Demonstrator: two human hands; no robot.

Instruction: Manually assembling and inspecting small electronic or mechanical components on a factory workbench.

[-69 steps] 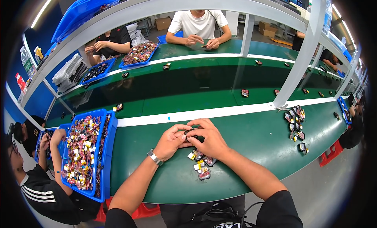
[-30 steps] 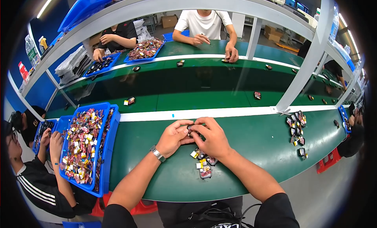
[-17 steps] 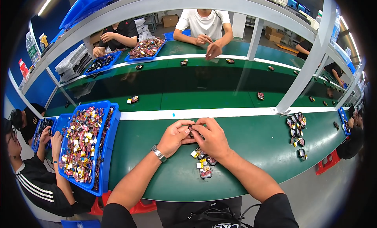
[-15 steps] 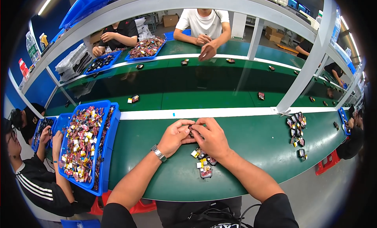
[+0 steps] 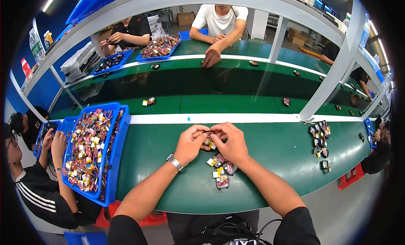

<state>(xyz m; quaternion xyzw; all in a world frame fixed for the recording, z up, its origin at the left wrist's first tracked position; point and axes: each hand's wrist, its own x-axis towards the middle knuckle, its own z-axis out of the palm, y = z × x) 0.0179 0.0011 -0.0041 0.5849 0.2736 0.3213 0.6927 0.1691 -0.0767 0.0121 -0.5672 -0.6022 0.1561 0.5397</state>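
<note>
My left hand (image 5: pixel 189 146), with a metal watch at the wrist, and my right hand (image 5: pixel 232 144) meet over the green worktable. Both have their fingers closed around a small black-cased electronic module (image 5: pixel 208 140) with a reddish, glossy part showing. Thumbs and fingertips press on its edges, hiding much of it. Just below my right hand lies a loose cluster of similar modules (image 5: pixel 222 181), black-cased with red boards and white-and-yellow tabs.
On the left, a blue tray (image 5: pixel 123 146) brims with small red, white and yellow parts. More modules (image 5: pixel 319 139) lie heaped at right. Beyond the white rail (image 5: pixel 249 118), spaced modules (image 5: pixel 286 102) sit on a green conveyor. Grey frame posts (image 5: pixel 327 80) stand ahead; co-workers sit across and at left.
The held module has tipped, showing more of its reddish face between my thumbs. Modules on the conveyor have shifted slightly right. The co-worker opposite has moved a hand down over the conveyor.
</note>
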